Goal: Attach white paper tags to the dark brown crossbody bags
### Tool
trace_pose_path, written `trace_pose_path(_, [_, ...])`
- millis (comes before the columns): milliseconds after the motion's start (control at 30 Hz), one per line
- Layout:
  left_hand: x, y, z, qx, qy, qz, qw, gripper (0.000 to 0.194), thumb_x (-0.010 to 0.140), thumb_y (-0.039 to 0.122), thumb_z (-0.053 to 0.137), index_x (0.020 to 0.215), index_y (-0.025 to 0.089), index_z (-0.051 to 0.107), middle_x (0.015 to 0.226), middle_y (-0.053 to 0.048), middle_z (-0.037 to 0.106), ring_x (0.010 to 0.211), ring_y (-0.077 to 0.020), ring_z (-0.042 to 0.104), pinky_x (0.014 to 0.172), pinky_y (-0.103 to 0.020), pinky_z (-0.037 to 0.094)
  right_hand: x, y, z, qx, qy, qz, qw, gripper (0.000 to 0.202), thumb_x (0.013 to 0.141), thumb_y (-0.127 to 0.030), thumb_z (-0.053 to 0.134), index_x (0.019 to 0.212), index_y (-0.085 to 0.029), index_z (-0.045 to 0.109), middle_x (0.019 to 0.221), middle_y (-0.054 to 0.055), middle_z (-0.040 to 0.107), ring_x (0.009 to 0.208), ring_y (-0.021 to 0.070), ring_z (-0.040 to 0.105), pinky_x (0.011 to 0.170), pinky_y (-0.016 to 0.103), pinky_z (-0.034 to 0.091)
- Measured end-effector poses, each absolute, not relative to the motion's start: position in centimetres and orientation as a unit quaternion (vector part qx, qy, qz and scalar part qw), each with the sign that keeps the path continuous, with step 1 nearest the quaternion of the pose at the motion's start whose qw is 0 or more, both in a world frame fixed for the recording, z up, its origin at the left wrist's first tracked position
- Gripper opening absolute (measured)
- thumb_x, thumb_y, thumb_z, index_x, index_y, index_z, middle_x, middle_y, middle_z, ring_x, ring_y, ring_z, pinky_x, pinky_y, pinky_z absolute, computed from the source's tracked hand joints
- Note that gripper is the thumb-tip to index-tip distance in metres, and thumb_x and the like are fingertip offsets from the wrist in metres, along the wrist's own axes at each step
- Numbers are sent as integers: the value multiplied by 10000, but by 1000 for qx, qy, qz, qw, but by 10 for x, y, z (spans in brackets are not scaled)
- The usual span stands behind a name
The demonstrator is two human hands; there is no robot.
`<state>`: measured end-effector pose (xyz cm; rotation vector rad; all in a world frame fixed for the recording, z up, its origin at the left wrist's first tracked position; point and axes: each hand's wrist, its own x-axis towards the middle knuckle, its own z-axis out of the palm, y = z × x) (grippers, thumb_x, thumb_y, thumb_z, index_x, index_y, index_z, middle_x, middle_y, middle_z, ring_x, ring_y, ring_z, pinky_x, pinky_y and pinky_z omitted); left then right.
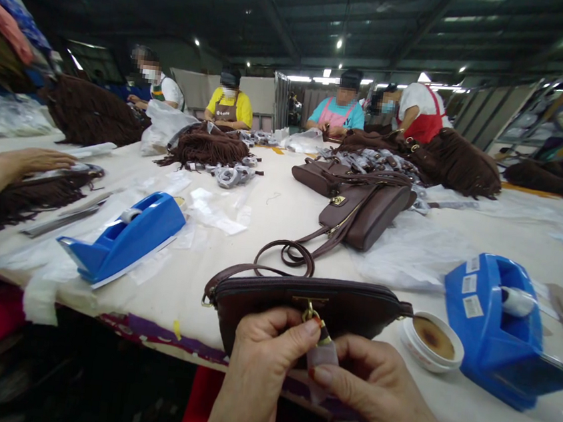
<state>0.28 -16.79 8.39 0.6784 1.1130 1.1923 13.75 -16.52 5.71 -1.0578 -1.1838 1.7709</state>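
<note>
A dark brown zippered bag [262, 303] stands at the table's near edge, its strap looped behind it. My left hand [267, 350] pinches the gold ring and the top of a small tag [323, 355] hanging at the bag's front. The tag looks wrapped in translucent white film. From the right, my right hand [369, 378] grips the side and lower part of the same tag between thumb and fingers. Both hands are close together in front of the bag, covering part of its face.
Blue tape dispensers stand left [131, 235] and right [487, 313], with a round tub [433, 341] beside the right one. Brown bags [366, 213] and fringed bags [212, 145] lie beyond. A neighbour's hand [25, 164] rests at left. Several people work across the table [267, 203].
</note>
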Motion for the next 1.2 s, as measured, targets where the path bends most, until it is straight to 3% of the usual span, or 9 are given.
trace_pose_path(200, [0,-168,84,309,489,517,631,192,655,302,677,614,125,612,539,15,457,581,-138,464,562,-271,368,137,-165,60,-430,-421,713,360,313,602,-389,763,630,-117,612,572,-8,592,521,65,473,505,180,359])
trace_pose_path(567, [0,-171,83,319,505,514,616,185,658,302,678,616,129,627,572,-3,539,578,-132,490,597,-276,377,140,-167,70,-453,-415,704,356,332,606,-411,753,588,-125,586,509,-40,522,475,54,419,482,188,335])
trace_pose_path(1200, [-2,-170,84,334,503,508,615,196,655,323,667,589,140,648,545,-15,563,519,-133,477,507,-249,362,144,-165,75,-484,-477,649,342,350,652,-471,696,581,-135,632,495,-33,503,471,63,386,459,187,319])
